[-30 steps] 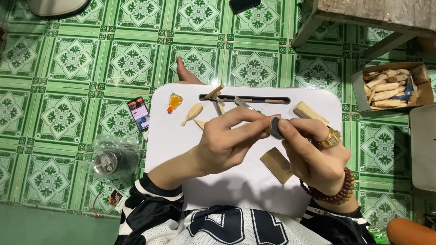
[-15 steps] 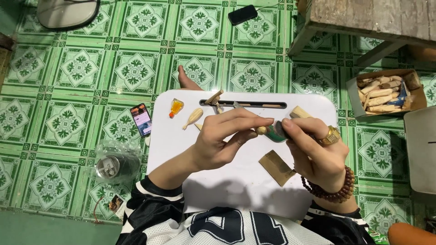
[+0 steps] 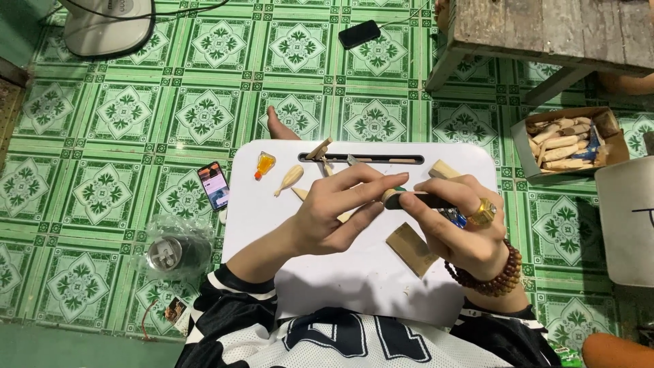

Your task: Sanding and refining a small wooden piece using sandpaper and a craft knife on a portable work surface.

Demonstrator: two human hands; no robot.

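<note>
Over a white lap table [image 3: 354,272] my two hands meet. My left hand [image 3: 334,211] pinches a small pale wooden piece [image 3: 390,197] between thumb and fingers. My right hand [image 3: 456,228], with a gold ring and a bead bracelet, grips a dark-handled tool [image 3: 432,200] whose tip touches that wooden piece. Under my right hand lies a brown piece of sandpaper [image 3: 411,249].
On the table lie a small orange glue bottle [image 3: 263,164], a carved wooden fish shape [image 3: 290,178], wood scraps and a wood block [image 3: 443,170]. A phone [image 3: 214,185] and a bagged metal can [image 3: 167,252] sit on the green tiled floor at left. A cardboard box of wood pieces [image 3: 569,144] stands at right.
The view tilted so everything sits lower in frame. My hands turned the wooden piece, and the dark tool handle now shows in my right hand.
</note>
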